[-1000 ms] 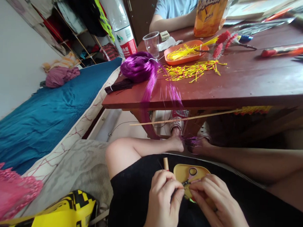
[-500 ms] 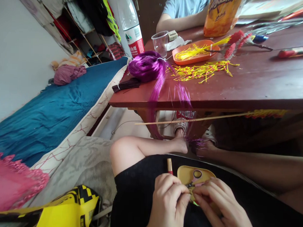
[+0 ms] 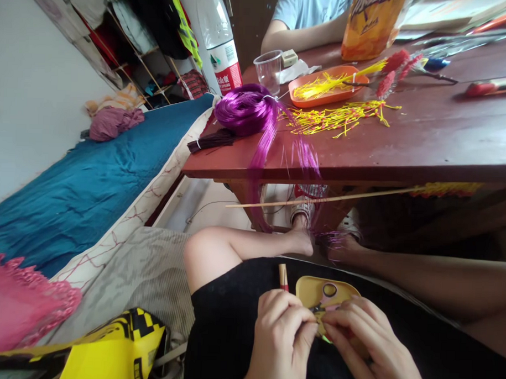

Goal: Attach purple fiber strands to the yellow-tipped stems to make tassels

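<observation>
Over my lap, my left hand [image 3: 283, 334] is closed in a pinch, thumb against fingers. Facing it a short way to the right, my right hand [image 3: 370, 340] pinches as well. Whatever sits between the fingertips is too small to make out. Under the hands a yellow tray [image 3: 305, 285] rests on the black cloth over my thighs. In it lie scissors [image 3: 329, 291] with pinkish handles, partly covered by my right hand, and a small bright green bit. A wooden stick with a red band [image 3: 283, 276] stands out just beyond my left hand.
On the red-brown table [image 3: 404, 150] lie a purple fibre bundle [image 3: 243, 109], yellow stems [image 3: 338, 119] and an orange tray [image 3: 360, 87]. A thin stick [image 3: 277, 203] crosses below its edge. Another person's arm [image 3: 300, 37] rests behind. A bed [image 3: 91, 178] stands left.
</observation>
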The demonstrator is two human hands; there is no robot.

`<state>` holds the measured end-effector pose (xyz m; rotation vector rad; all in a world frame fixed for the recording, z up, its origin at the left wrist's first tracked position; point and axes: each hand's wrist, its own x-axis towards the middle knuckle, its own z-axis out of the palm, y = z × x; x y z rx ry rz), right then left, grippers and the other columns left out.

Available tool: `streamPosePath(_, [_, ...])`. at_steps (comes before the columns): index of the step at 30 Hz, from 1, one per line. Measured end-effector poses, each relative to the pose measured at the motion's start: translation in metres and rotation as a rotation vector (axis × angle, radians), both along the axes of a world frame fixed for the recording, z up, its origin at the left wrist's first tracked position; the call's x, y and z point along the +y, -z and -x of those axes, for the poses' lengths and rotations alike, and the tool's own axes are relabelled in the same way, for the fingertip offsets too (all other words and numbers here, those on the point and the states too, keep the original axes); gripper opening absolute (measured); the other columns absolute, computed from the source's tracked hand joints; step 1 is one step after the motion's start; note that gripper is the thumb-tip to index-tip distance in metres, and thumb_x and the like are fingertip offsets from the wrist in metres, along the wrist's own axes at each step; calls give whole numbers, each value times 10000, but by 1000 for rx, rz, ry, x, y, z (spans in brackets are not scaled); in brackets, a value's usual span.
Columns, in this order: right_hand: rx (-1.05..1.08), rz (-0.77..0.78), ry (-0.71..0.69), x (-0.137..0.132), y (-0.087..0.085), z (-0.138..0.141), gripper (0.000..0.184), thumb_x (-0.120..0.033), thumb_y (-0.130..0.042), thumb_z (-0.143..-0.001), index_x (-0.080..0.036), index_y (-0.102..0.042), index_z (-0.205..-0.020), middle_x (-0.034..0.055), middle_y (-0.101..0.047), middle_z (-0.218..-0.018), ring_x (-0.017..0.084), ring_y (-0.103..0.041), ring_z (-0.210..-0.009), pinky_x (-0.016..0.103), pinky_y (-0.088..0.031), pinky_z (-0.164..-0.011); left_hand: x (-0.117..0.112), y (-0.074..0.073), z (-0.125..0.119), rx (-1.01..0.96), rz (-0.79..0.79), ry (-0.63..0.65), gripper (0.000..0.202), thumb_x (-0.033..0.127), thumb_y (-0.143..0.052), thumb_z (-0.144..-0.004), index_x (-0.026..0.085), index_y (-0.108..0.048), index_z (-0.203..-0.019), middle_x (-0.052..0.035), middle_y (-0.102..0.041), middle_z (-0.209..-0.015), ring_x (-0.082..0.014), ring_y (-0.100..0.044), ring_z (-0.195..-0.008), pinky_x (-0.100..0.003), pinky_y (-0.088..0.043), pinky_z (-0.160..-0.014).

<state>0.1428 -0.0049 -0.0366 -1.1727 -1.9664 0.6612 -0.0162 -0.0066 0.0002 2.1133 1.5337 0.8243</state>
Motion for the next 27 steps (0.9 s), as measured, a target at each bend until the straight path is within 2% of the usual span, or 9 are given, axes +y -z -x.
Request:
streamPosePath(15, [-1, -62, 23, 1, -1, 1, 35, -199, -510, -836, -226, -529, -823, 5, -583, -663, 179, -554, -662, 287, -495, -619, 1, -1, 0, 6, -6, -11, 179, 173, -472, -848, 176, -573, -700, -37, -574, -677, -168, -540, -688, -299, -449, -662])
streamPosePath(18, [-28, -119, 64, 0, 0, 1, 55, -249, -514, -839, -221, -543, -877, 35, -609, -759, 213, -568, -785, 323, -493, -689, 1, -2, 1, 6, -3, -6, 173, 173, -475, -845, 178, -579, -707, -37, -574, -677, -170, -540, -689, -300, -448, -662])
streamPosePath(21, [-64, -189, 197, 1, -2, -7, 193, -336, -492, -849, -195, -546, -970, 94, -603, -927, 259, -548, -930, 378, -477, -763, 2, -4, 4, -19, 35, -22, 144, 195, -485, -843, 175, -594, -751, -47, -589, -699, -183, -544, -710, -312, -443, -672])
streamPosePath(24, [-43, -85, 298, 5, 2, -22, 193, -349, -432, -878, -195, -544, -909, 82, -608, -860, 227, -596, -807, 329, -507, -664, 4, -5, 8, -104, 74, -67, 147, 204, -474, -853, 170, -596, -778, -47, -602, -705, -181, -543, -714, -310, -428, -673])
streamPosePath(25, [-63, -32, 289, 6, 6, -26, 191, -344, -425, -880, -201, -551, -866, 65, -616, -805, 211, -611, -739, 309, -512, -615, 5, -6, 9, -144, 88, -81, 168, 205, -464, -859, 171, -590, -754, -40, -596, -687, -173, -538, -697, -302, -421, -665])
streamPosePath(27, [-206, 51, 171, 8, 20, -30, 187, -298, -437, -871, -208, -581, -794, 38, -635, -716, 192, -627, -638, 282, -510, -548, 7, -6, 11, -241, 130, -113, 247, 231, -438, -875, 176, -567, -671, -23, -564, -624, -153, -518, -641, -278, -407, -632])
